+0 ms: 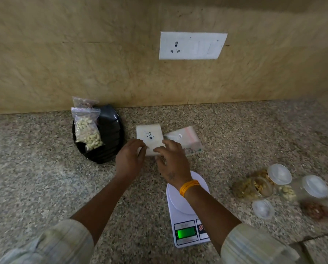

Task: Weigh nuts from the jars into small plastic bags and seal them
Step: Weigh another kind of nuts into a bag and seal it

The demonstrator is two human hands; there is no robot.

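Note:
A white pack of empty plastic bags (149, 135), marked by hand, lies flat on the counter in the middle. My left hand (129, 158) pinches its near left edge. My right hand (171, 159) has its thumb and fingers curled over the near right edge of the pack. A second pack of clear zip bags (186, 138) lies just to the right. The white digital scale (186, 210) sits under my right forearm, its green display lit and its pan bare. Several jars of nuts (254, 187) lie on their sides at the right, one open, its lid (263, 209) beside it.
A black plate (109, 134) at the back left holds a sealed bag of cashews (88, 131), with another filled bag (84, 102) behind it. The speckled stone counter (35, 168) runs to a tan wall with a white socket plate (192, 45).

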